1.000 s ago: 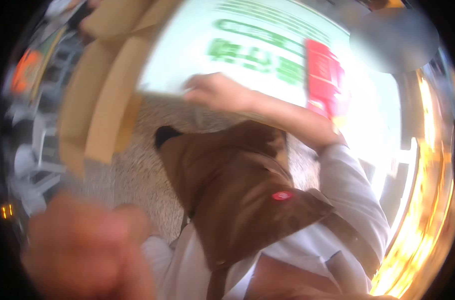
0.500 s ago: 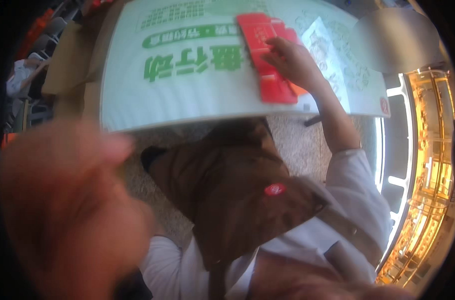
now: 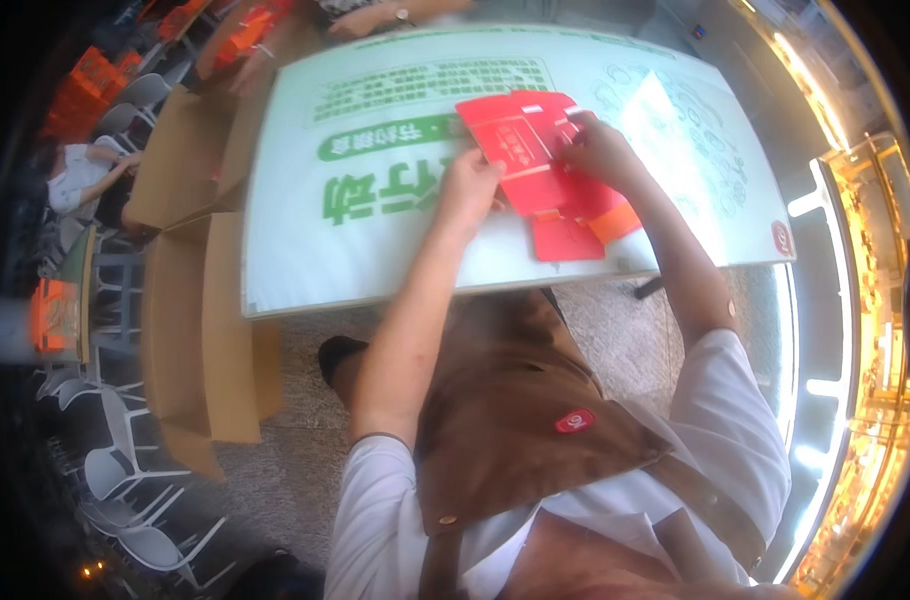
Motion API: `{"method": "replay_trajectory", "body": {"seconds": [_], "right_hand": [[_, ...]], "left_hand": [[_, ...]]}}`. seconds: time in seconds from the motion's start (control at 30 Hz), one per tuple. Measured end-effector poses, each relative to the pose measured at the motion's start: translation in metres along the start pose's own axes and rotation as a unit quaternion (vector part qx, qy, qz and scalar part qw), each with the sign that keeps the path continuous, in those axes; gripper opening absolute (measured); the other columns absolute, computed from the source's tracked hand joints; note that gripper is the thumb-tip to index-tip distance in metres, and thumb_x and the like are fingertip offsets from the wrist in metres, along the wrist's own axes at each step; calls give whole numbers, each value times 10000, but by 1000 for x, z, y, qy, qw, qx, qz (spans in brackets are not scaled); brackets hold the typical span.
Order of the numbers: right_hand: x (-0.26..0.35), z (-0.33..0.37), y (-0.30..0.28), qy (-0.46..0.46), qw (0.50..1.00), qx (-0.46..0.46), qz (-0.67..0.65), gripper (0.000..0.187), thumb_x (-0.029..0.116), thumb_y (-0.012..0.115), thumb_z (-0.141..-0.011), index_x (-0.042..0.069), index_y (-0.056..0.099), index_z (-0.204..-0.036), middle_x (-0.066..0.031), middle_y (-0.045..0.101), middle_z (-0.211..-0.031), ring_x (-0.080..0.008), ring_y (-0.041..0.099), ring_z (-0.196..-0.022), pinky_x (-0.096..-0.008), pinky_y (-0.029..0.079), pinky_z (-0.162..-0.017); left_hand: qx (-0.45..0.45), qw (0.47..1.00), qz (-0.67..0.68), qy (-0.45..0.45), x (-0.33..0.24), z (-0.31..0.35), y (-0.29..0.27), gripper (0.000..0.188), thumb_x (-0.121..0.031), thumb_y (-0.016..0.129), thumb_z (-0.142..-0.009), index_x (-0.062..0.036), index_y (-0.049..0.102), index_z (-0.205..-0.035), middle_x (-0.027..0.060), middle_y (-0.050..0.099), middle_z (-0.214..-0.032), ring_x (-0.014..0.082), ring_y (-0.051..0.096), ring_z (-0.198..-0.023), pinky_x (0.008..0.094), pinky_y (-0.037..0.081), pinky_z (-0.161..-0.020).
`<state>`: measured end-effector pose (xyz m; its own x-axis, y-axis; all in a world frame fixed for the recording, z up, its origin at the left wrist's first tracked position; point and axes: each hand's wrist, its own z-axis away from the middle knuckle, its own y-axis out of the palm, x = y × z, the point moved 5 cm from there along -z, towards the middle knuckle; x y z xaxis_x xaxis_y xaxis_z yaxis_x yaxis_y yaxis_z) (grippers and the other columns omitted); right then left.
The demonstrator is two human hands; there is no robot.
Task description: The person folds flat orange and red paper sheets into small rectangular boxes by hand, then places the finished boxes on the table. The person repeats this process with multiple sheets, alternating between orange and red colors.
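A flattened red carton (image 3: 531,180) with flaps and an orange patch lies on the white-and-green table (image 3: 305,262) in front of me. My left hand (image 3: 468,190) pinches its left edge, thumb on top and some fingers hidden beneath. Over the upper right flaps is my right hand (image 3: 600,150), its fingers bent and closed on the red card. The card under those fingers is partly covered by the hand. A few thin slots and lighter edges show between the flaps.
A large open cardboard box (image 3: 190,330) stands against the table's left side. Another person's forearm (image 3: 375,18) rests at the far edge. White chairs (image 3: 125,450) and orange boxes (image 3: 85,85) are on the left; a lit display case (image 3: 865,330) runs along the right.
My left hand has come down from close before the camera to the carton's left edge. The right hand stays at the carton, its fingers now on the flaps. The view has shifted.
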<state>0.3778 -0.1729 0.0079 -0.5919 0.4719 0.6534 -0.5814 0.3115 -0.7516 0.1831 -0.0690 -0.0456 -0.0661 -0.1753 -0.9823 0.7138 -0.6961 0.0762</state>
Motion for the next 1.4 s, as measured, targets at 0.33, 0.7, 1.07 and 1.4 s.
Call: {"method": "replay_trajectory", "body": {"seconds": [0.33, 0.7, 1.07, 1.4], "right_hand": [[59, 33, -1, -193, 961, -141, -140, 240, 178, 661, -941, -17, 653, -1080, -110, 690, -948, -193, 655, -869, -344, 529, -781], [163, 76, 77, -290, 916, 116, -252, 196, 160, 625, -988, -28, 660, -1032, -53, 629, -733, -119, 601, -687, -280, 506, -643], [219, 115, 109, -289, 766, 388, -424, 730, 393, 730, -910, -20, 445, -1440, -158, 582, -1354, -251, 532, -1281, -388, 432, -1071], [209, 117, 110, -292, 791, 315, -437, 852, 307, 801, -855, -21, 345, -1496, -171, 558, -1375, -265, 529, -1275, -406, 444, -1063]], "left_hand": [[-79, 991, 43, 97, -4, 43, -61, 107, -133, 566, -994, -38, 602, -1027, 25, 657, -975, 97, 593, -848, 270, 481, -741], [-254, 942, -21, 217, -38, 128, -153, 442, -71, 579, -980, 13, 479, -1403, 118, 656, -1183, 163, 622, -1041, 300, 489, -913], [-173, 948, 67, 258, -75, 207, -158, 619, -285, 640, -995, 60, 395, -1446, 165, 618, -1293, 225, 578, -1206, 351, 456, -1020], [-48, 947, 101, 300, -96, 211, -125, 1104, -499, 864, -731, -15, 251, -1510, 117, 577, -1288, 224, 530, -1248, 377, 426, -1052]]}}
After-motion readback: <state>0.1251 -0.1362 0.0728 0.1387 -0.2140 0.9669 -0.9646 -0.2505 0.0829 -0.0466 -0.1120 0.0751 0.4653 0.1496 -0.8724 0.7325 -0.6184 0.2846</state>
